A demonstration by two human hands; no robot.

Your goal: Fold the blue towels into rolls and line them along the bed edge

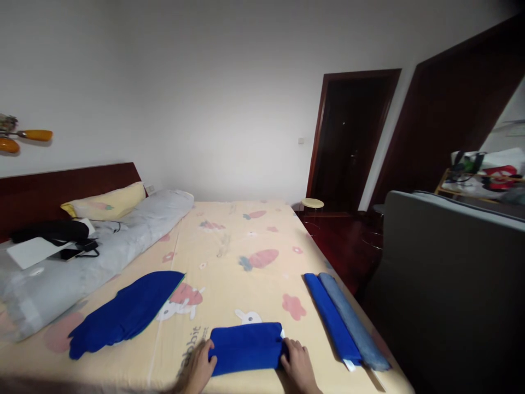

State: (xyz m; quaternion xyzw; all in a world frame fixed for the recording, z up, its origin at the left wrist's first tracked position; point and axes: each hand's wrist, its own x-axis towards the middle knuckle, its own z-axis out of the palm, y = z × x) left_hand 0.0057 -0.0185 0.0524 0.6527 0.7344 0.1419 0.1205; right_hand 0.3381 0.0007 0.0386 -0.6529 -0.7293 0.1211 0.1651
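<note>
A folded blue cloth (pixel 246 349) lies flat as a rectangle near the bed's front edge, with a small white tag at its upper right corner. My left hand (pixel 200 364) grips its left end, thumb and fingers closed on the edge. At the opposite end, my right hand (pixel 298 361) is closed on the right edge. Off to the left, a loosely spread blue cloth (pixel 127 312) lies rumpled on the sheet. Along the right side rest two long folded strips side by side: a blue cloth (pixel 332 317) with a white tag and a grey-blue cloth (pixel 353 320).
The bed (pixel 221 241) has a carrot-and-rabbit patterned sheet. A rolled grey quilt (pixel 135 241), a yellow pillow (pixel 109 201) and black and white items (pixel 53 241) are by the headboard. A stool (pixel 312 203) and a dark grey panel (pixel 443 284) stand at right.
</note>
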